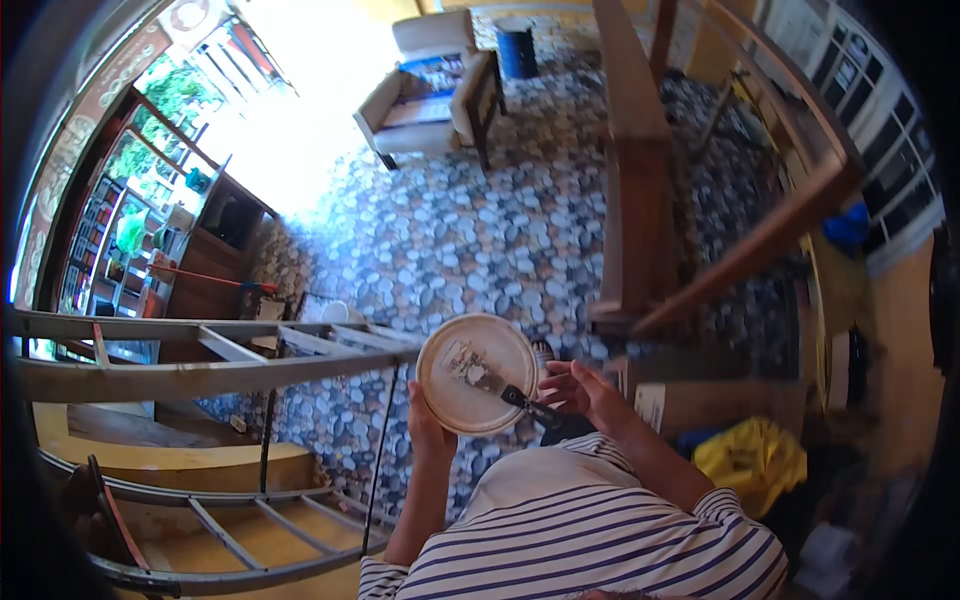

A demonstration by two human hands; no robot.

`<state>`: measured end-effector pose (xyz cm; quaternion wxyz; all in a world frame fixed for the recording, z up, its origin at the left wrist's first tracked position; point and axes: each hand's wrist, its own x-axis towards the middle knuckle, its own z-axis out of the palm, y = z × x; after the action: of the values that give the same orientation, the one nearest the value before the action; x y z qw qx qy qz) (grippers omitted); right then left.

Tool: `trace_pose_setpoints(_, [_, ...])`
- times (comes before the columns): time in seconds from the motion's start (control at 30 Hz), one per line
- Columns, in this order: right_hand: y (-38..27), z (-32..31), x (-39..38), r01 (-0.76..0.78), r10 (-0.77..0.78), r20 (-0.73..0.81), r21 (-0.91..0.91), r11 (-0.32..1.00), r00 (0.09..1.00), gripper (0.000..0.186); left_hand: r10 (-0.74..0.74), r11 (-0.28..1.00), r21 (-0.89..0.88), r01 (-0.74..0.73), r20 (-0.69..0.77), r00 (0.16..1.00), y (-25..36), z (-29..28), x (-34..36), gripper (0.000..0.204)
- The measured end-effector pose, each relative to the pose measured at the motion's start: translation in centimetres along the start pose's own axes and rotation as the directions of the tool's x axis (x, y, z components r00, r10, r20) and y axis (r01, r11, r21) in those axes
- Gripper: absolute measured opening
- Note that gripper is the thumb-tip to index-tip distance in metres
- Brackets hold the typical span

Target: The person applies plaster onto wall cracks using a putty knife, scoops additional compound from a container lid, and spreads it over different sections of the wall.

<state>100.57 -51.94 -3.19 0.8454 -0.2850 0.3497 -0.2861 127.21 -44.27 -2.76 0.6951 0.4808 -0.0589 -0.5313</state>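
My left hand [428,432] grips the left rim of a round, off-white plastic lid [450,400], holding it in front of my chest. A putty knife with a black handle [531,404] lies across the lid, its blade end in a patch of whitish paste [466,366]. The handle sticks out past the lid's right edge. Beside that handle is my right hand [592,394], its fingers stretched and somewhat apart, with nothing seen in them. Whether a fingertip touches the handle I cannot tell.
An aluminium ladder [240,376] stands on my left, reaching close to the lid. Brown wooden beams [640,220] rise on the right. Ahead on the pebble-patterned floor [470,240] are an armchair [430,95] and a blue bin [516,54]. A yellow bag [750,462] sits at lower right.
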Motion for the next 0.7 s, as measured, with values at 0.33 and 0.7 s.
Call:
trace_pose_setpoints(0.33, [-16.6,0.9,20.8,-0.046,0.056,0.306,-0.04,0.998,0.951,0.053,0.089,0.981,-0.169,-0.096,-0.049,0.995,4.5,8.9,17.3,0.052])
trace_pose_setpoints(0.7, [-23.6,1.4,37.4,0.148,-0.177,-0.123,-0.216,0.965,0.976,0.03,0.015,0.977,-0.213,0.007,0.1,0.995,7.6,15.2,38.8,0.054])
